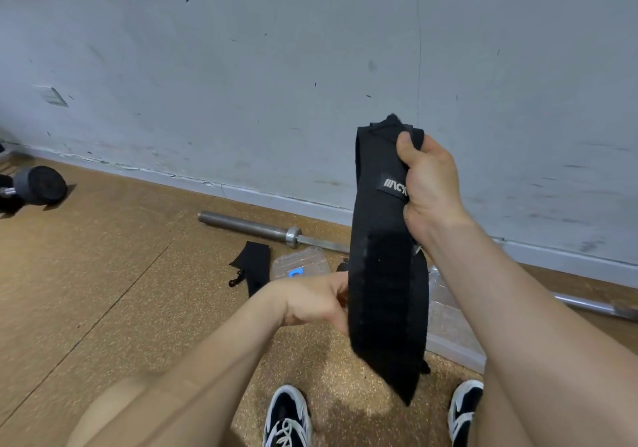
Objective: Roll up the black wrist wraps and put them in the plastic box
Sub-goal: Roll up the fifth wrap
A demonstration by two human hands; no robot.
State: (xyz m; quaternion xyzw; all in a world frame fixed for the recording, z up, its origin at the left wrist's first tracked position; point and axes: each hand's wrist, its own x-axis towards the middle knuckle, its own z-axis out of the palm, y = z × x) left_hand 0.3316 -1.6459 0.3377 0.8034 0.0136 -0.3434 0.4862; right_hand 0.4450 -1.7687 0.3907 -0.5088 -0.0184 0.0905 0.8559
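The right hand (428, 181), raised in the centre right of the frame, is clenched around the upper end of a black wrist wrap (386, 291), with the thumb pressed over the folded top. A small label with white lettering shows just beside the palm. The wrap hangs down from this grip as a long, wide band, its lower end dangling above the floor (103, 291) between the two shoes.

The left hand (314, 301) sits at the wrap's left edge, about halfway down the band and touching it. Its fingertips are hidden behind the fabric, so I cannot tell whether it grips the wrap.

A second black wrist wrap (250, 267) lies unrolled on the cork-coloured floor in the middle of the frame. Just beside it, to the right, is a clear plastic lid (298, 263) with a blue patch. The clear plastic box (448, 329) rests on the floor at centre right, partly covered by the hanging wrap and the right forearm.

A steel barbell (248, 225) lies along the foot of the scuffed grey wall (241, 67), and a dumbbell (38, 184) rests at the left edge. Black-and-white sneakers (286, 415) show at the bottom.
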